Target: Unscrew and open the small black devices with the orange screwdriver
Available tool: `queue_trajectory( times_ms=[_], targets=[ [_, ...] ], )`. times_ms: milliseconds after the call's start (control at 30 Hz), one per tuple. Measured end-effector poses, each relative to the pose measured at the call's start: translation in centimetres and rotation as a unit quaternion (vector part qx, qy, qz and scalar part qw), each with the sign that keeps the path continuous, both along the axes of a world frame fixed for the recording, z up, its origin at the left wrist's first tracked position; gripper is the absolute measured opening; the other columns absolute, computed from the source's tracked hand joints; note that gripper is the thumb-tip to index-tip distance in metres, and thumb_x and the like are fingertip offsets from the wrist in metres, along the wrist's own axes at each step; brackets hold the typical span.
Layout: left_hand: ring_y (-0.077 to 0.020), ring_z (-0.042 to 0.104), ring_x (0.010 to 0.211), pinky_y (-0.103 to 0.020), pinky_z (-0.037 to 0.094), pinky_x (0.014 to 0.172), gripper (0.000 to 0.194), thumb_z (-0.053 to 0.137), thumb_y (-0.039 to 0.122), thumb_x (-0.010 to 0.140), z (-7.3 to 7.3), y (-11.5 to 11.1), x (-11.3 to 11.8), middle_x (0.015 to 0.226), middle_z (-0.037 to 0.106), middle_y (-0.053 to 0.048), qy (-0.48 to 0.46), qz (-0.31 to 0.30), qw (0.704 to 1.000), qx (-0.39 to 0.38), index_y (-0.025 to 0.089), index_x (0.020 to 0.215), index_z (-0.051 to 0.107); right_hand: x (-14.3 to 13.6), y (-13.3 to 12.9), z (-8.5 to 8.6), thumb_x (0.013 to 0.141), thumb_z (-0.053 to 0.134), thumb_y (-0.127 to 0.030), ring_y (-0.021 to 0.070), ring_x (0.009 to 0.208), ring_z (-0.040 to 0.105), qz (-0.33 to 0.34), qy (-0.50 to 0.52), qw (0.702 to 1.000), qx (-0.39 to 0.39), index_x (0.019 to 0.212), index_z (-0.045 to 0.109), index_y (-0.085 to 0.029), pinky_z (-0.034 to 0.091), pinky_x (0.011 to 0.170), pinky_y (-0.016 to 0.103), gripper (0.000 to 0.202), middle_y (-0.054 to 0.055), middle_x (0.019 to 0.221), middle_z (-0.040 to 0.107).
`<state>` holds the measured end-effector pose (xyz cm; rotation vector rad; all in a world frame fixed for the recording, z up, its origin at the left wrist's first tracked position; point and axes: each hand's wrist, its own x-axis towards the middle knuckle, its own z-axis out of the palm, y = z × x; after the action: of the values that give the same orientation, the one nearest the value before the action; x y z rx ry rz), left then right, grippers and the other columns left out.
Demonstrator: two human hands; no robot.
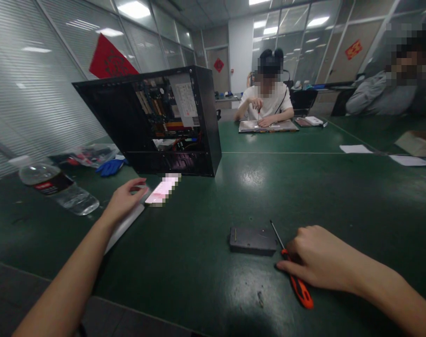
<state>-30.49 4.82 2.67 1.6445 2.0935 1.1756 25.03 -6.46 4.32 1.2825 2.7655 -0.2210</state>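
My right hand (316, 255) rests on the table with its fingers closed round the orange handle of a screwdriver (299, 288). The screwdriver's thin shaft points away to the left, beside a flat dark grey box (253, 240). On the left, my left hand (126, 199) is held with curved fingers, thumb and fingertips apart, beside a lit phone (162, 189) whose screen is blurred out. Under that hand and forearm runs a pale flat strip (125, 228), partly hidden. Behind the phone stands a black computer case (207, 126) with its side open, showing boards and cables.
A water bottle (60, 185) lies tilted at the left, near blue gloves (110, 167) and plastic bags (93, 154). Across the green table (262, 199), a person (265, 100) uses a screwdriver on a flat panel (246, 126). Another person (381, 96) sits at the right, near papers (355, 149).
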Motion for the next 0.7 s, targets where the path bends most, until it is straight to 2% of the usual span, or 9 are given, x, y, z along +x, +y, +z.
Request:
queue_trajectory(
  times_ms=[167, 333, 433, 500, 600, 700],
  targets=[
    [-0.0306, 0.072, 0.115, -0.039, 0.060, 0.089, 0.071, 0.063, 0.058, 0.082, 0.1, 0.2, -0.9, 0.141, 0.067, -0.022, -0.102, 0.031, 0.994, 0.005, 0.012, 0.136, 0.062, -0.1, -0.1, 0.3, 0.103, 0.056, -0.051, 0.0250, 0.060, 0.070, -0.001, -0.013, 1.000, -0.005, 0.072, 0.077, -0.020, 0.037, 0.057, 0.034, 0.048, 0.008, 0.065, 0.072],
    [-0.0273, 0.070, 0.117, -0.033, 0.059, 0.088, 0.069, 0.073, 0.048, 0.076, 0.3, -0.3, -0.9, 0.144, 0.066, -0.017, -0.139, 0.014, 0.990, -0.027, 0.016, 0.136, 0.065, -0.1, -0.2, 0.4, 0.104, 0.054, -0.050, 0.0240, 0.060, 0.069, -0.002, -0.013, 1.000, -0.016, 0.073, 0.077, -0.021, 0.036, 0.057, 0.034, 0.048, 0.008, 0.065, 0.072],
    [-0.0246, 0.070, 0.111, -0.028, 0.058, 0.078, 0.073, 0.078, 0.040, 0.077, 0.3, -0.4, -0.5, 0.148, 0.063, -0.018, -0.130, -0.011, 0.990, -0.057, 0.015, 0.143, 0.061, -0.1, -0.2, 0.4, 0.104, 0.053, -0.050, 0.0255, 0.064, 0.071, 0.002, -0.021, 1.000, -0.012, 0.075, 0.078, -0.020, 0.037, 0.059, 0.035, 0.048, 0.009, 0.068, 0.073],
    [-0.0214, 0.070, 0.105, -0.025, 0.057, 0.074, 0.084, 0.080, 0.033, 0.078, 0.2, -0.5, -0.1, 0.151, 0.059, -0.019, -0.114, -0.030, 0.990, -0.076, 0.013, 0.154, 0.050, -0.1, -0.2, 0.4, 0.105, 0.052, -0.050, 0.0262, 0.066, 0.072, 0.003, -0.022, 1.000, -0.013, 0.076, 0.078, -0.020, 0.037, 0.060, 0.035, 0.049, 0.009, 0.069, 0.074],
    [-0.0156, 0.067, 0.097, -0.025, 0.056, 0.078, 0.096, 0.082, 0.028, 0.083, 0.2, -0.6, 0.5, 0.153, 0.055, -0.019, -0.074, -0.057, 0.991, -0.098, 0.013, 0.164, 0.033, -0.2, -0.2, 0.5, 0.106, 0.050, -0.048, 0.0256, 0.066, 0.072, 0.001, -0.015, 1.000, -0.021, 0.078, 0.078, -0.020, 0.036, 0.060, 0.034, 0.048, 0.008, 0.070, 0.074],
    [-0.0164, 0.064, 0.101, -0.028, 0.055, 0.088, 0.094, 0.083, 0.030, 0.085, 0.5, -0.8, 1.1, 0.151, 0.057, -0.017, -0.026, -0.072, 0.990, -0.118, 0.011, 0.163, 0.034, -0.2, -0.1, 0.5, 0.105, 0.051, -0.048, 0.0258, 0.066, 0.072, -0.004, -0.013, 1.000, -0.019, 0.077, 0.078, -0.020, 0.035, 0.061, 0.034, 0.047, 0.008, 0.070, 0.074]
  ],
)
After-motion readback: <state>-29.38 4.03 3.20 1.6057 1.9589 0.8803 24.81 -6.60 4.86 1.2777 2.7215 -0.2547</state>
